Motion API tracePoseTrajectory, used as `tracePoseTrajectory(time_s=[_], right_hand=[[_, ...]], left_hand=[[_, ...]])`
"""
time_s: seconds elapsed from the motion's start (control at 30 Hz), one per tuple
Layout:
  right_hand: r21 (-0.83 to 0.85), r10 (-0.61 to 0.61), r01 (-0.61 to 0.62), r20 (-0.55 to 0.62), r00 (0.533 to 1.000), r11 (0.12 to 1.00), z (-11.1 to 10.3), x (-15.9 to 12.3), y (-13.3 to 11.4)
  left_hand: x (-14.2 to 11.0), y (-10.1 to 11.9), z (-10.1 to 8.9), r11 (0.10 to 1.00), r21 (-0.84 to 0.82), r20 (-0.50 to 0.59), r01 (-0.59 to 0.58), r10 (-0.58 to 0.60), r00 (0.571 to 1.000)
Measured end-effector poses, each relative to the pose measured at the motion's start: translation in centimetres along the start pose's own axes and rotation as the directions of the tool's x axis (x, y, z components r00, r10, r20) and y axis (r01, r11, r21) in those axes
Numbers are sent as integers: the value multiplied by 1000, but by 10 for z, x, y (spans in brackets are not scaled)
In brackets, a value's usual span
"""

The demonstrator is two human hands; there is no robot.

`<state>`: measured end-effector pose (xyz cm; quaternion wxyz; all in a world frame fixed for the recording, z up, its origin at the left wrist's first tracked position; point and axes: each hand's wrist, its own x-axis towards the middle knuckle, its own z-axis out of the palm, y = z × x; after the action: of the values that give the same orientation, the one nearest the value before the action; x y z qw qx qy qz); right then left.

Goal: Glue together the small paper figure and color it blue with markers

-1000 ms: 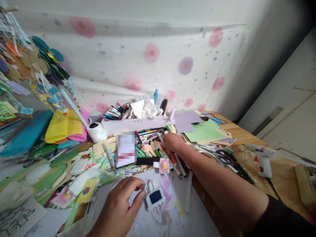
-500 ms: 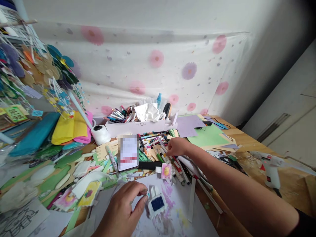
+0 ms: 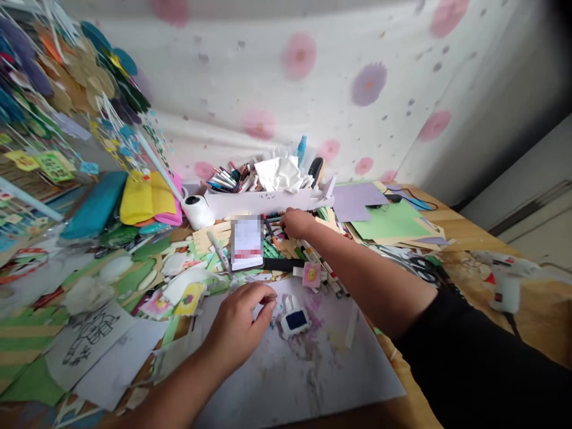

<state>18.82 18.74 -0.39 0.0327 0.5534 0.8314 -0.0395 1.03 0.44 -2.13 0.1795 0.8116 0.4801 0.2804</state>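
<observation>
My left hand [image 3: 246, 314] rests over the paint-stained white sheet [image 3: 277, 381], thumb and forefinger curled together; whatever is between them is too small to make out. Just right of its fingertips lies a small white clay-like piece [image 3: 289, 305] with a dark blue rectangle on it and a loop-shaped top. My right hand [image 3: 298, 224] reaches into the pile of markers and pens [image 3: 318, 257], fingers bent down and closed. Its fingertips are mostly hidden, so what they grip cannot be seen. A pink card with a yellow flower [image 3: 311, 274] lies below that arm.
A phone [image 3: 247, 241] stands behind the sheet, beside a pale marker [image 3: 218, 250]. Behind it is a white box [image 3: 263, 202] of pens. Paper scraps [image 3: 98, 345] cover the left. Scissors [image 3: 422, 269] and a glue gun [image 3: 507, 286] lie right; a white thread spool [image 3: 198, 213] stands at the back.
My view has tilted downward, showing more of the sheet. My right hand has moved farther back and left over the pens, towards the box. My left hand stays beside the white piece.
</observation>
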Motion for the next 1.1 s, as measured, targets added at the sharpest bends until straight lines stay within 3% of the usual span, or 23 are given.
tracePoseTrajectory(time_s=[0.27,0.47,0.63,0.8,1.1], right_hand=[[-18,-28,30,91,995,999,-5,-10,7],[47,-44,37,179,983,998,-11,-22,28],[53,30,-35,95,995,998,-14,-12,43],[40,78,-78,6,997,996,-9,8,38],[17,72,-74,73,995,997,-2,16,29]], left_hand=[[-1,0,0,1000,12,-2,-13,13,1000],[-4,-1,2,1000,15,0,-10,10,1000],[-6,-3,4,1000,2,11,-10,10,1000],[-5,-8,5,998,30,-21,-60,61,998],[-6,-13,5,994,57,-57,-96,99,993]])
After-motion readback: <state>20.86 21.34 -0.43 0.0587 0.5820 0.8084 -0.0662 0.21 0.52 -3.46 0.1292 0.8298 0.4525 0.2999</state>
